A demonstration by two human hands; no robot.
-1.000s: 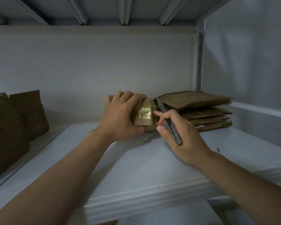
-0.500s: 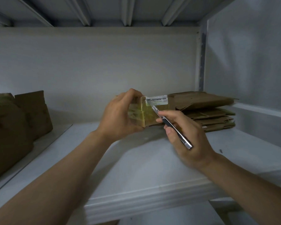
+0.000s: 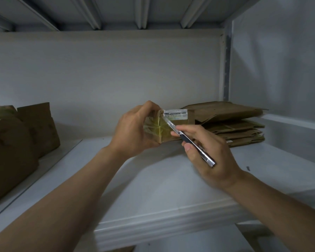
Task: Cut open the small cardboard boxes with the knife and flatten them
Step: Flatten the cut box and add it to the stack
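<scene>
Small tape-wrapped cardboard box (image 3: pixel 173 128) gripped by left hand (image 3: pixel 135 130), slim metal knife (image 3: pixel 189 140) pinched in right hand (image 3: pixel 209 153), blade tip laid at box's top edge, flattened cardboard stack (image 3: pixel 233 124) far right.

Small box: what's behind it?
A stack of flattened cardboard lies on the shelf behind it, toward the right. The box covers the stack's left end; its far side is hidden.

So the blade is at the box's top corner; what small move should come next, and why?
Probably draw the knife down along the taped corner edge. The right hand holds it with its tip by the white label, the left hand grips the small box, and the tape looks uncut.
</scene>
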